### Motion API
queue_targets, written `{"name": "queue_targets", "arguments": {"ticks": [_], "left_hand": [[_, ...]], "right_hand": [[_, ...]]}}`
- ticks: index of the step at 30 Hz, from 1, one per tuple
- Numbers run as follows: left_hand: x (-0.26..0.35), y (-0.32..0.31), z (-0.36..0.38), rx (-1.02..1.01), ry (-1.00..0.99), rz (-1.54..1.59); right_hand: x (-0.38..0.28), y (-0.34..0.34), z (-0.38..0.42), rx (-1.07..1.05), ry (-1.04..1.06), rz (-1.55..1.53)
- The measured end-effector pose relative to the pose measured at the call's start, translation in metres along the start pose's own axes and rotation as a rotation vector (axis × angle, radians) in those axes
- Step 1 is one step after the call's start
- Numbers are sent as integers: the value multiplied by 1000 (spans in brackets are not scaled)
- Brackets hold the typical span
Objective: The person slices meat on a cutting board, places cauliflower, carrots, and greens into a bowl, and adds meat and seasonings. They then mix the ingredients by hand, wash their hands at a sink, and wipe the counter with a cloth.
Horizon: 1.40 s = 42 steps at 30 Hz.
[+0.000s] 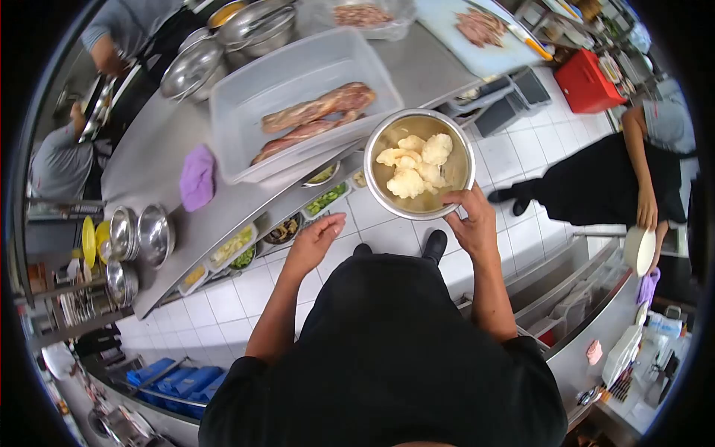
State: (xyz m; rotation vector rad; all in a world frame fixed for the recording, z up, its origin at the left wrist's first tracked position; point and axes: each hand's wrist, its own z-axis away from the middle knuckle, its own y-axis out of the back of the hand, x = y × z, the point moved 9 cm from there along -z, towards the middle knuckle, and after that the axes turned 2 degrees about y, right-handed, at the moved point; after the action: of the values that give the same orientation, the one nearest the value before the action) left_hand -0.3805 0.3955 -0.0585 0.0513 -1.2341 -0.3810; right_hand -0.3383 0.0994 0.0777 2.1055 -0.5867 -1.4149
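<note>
My right hand [474,222] grips the rim of a round metal bowl [380,192], thumb and fingers at its near right side. Several pale, lumpy pieces of food [418,165] lie in the bowl, which is held over the tiled floor beside the counter. To the left, my left hand [316,242] is held in the air with its fingers stretched out and nothing in them. Beyond the hands, a translucent plastic tub [237,112] on the counter holds long pieces of raw meat [320,112].
The steel counter [141,160] carries a purple cloth [197,179], metal bowls [195,68] and a cutting board [447,41] with sliced meat and a knife. Food containers [232,249] sit on a shelf below. A person in a black apron [588,179] stands at right, holding a white bowl [638,250].
</note>
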Motion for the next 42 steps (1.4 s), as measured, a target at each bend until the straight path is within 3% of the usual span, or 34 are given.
{"name": "queue_targets", "arguments": {"ticks": [4, 7, 10, 13, 14, 17, 19, 20, 21, 22, 26, 28, 30, 33, 35, 37, 38, 41, 42], "left_hand": [[25, 50, 19, 166, -21, 266], [77, 75, 31, 219, -39, 468], [117, 92, 34, 287, -179, 582], [151, 119, 27, 482, -405, 118], [129, 130, 16, 442, -229, 332], [113, 181, 20, 574, -101, 389], [70, 242, 19, 712, -40, 328], [71, 275, 25, 760, -104, 449], [54, 318, 32, 1011, -109, 406], [58, 351, 27, 935, -154, 407], [20, 485, -2, 1037, -26, 432], [-18, 531, -24, 1086, 10, 440], [-33, 572, -46, 1145, -6, 422], [-57, 584, -93, 914, -50, 822], [-38, 563, -80, 994, 89, 653], [-11, 559, -57, 911, 150, 312], [-5, 560, -42, 924, 125, 217], [24, 551, 44, 900, -228, 174], [23, 551, 84, 1052, -265, 185]], "right_hand": [[-43, -21, -25, -49, 49, -47], [-75, -30, -42, -44, 142, -85], [-98, -46, -60, -154, 206, -194], [-123, -68, -85, -242, 319, -262], [-132, -82, -97, -267, 357, -270], [-156, -117, -125, -362, 322, -352], [-184, -124, -142, -382, 279, -467], [-189, -126, -147, -382, 330, -416], [-190, -126, -152, -385, 382, -362], [-190, -127, -156, -385, 434, -308], [-155, -130, -176, -346, 265, -123], [-132, -129, -163, -302, 86, -129], [-128, -130, -158, -248, 49, -72], [-132, -132, -153, -177, 22, 17], [-131, -138, -153, -164, 52, 67], [-136, -148, -157, -196, -31, 54], [-140, -153, -162, -211, -29, 50], [-151, -163, -176, -252, -23, 59], [-158, -168, -183, -276, -8, 66]]}}
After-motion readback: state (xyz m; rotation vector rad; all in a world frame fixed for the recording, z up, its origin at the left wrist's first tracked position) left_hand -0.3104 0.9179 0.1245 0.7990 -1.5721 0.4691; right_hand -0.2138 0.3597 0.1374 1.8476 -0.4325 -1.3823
